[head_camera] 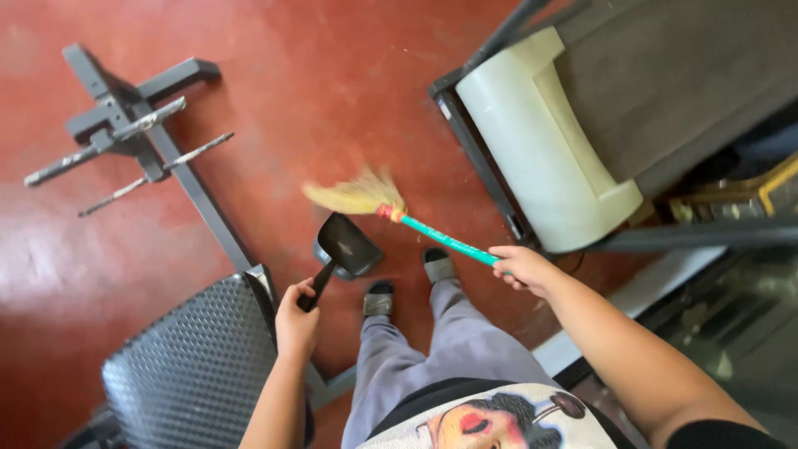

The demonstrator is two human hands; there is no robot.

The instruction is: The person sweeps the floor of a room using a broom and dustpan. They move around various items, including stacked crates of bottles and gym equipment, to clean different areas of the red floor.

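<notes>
My right hand [522, 268] grips the teal handle of a small straw broom [391, 205], whose yellow bristles fan out over the red floor to the left. My left hand [296, 318] holds the handle of a black dustpan [347, 245], which sits low just below the bristles. My feet in dark sandals stand right behind the dustpan.
A treadmill [573, 125] with a cream motor cover stands at the upper right. A black padded weight bench [191, 366] is at the lower left, and its grey steel frame [141, 125] with pegs stretches toward the upper left. Red floor [316, 91] lies between them.
</notes>
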